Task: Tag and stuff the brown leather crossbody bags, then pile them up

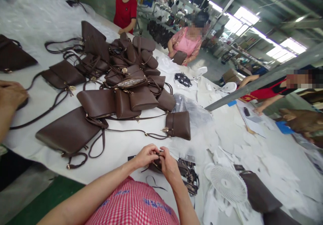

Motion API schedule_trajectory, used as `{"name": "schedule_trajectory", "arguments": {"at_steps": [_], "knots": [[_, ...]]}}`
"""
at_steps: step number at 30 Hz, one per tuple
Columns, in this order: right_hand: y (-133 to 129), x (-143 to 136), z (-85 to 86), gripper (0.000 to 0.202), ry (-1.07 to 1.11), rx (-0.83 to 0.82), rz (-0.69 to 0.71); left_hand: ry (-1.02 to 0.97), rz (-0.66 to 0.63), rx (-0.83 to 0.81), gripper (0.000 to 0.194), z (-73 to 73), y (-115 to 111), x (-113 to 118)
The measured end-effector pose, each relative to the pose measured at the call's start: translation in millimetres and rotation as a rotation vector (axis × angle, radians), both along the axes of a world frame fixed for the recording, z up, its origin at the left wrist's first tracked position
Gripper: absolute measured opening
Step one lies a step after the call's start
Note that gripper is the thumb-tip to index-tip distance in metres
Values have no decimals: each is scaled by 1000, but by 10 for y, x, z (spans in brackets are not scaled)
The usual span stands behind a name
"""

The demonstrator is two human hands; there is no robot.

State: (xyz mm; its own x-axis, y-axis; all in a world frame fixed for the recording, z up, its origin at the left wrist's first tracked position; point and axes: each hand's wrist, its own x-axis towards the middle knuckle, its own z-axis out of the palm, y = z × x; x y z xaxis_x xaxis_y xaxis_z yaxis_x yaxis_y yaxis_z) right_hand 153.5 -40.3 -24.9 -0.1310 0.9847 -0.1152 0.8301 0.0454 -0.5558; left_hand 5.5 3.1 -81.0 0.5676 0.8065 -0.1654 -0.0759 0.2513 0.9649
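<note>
Both hands meet close to my body at the table's near edge, over a small brown bag (155,166). My left hand (147,155) has thumb and fingers pinched at the bag's top. Right beside it, my right hand (168,161) is closed at the same spot, fingertips nearly touching the left ones. The fingers hide the small part between them. Black tags with pale print (191,178) lie just right of the bag, and a thin black cord (154,182) lies below it. Beyond my hands a small brown bag with a gold charm (178,125) rests on the table.
A heap of brown bags (126,80) with long straps covers the table's left and middle. A white fan (228,184) stands at the right, beside dark bags (259,191). Another person's hand (11,95) is at the far left. A metal pole (254,80) slants across; people stand beyond.
</note>
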Motion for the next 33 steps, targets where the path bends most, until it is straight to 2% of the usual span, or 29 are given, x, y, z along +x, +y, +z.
{"name": "schedule_trajectory", "arguments": {"at_steps": [3,5,8,10,13,16,19,22,25,27,30,33], "knots": [[-62,36,46,28,-61,233,-111,103,-28,217,2,75,90,33],[-203,76,100,18,-136,330,-203,135,-54,256,3,108,110,58],[-491,131,113,25,-103,171,-315,119,-84,179,3,127,56,106],[-641,144,38,24,15,47,-399,105,-129,139,3,131,-11,147],[-707,134,-143,31,178,62,-565,131,-179,188,2,139,-92,212],[-646,130,-268,28,215,111,-661,176,-187,300,5,153,-114,260],[-593,145,-272,24,49,218,-612,214,-187,416,8,164,-104,279],[-593,194,-215,33,-226,328,-496,229,-194,517,7,162,-114,275],[-600,296,-173,35,-348,293,-471,236,-239,539,8,133,-145,272],[-588,360,-166,34,-290,209,-501,246,-227,545,11,97,-161,283],[-551,359,-171,36,-52,80,-545,201,-203,557,10,22,-171,311],[-528,238,-178,34,67,85,-438,149,-205,505,12,-58,-180,307]]}}
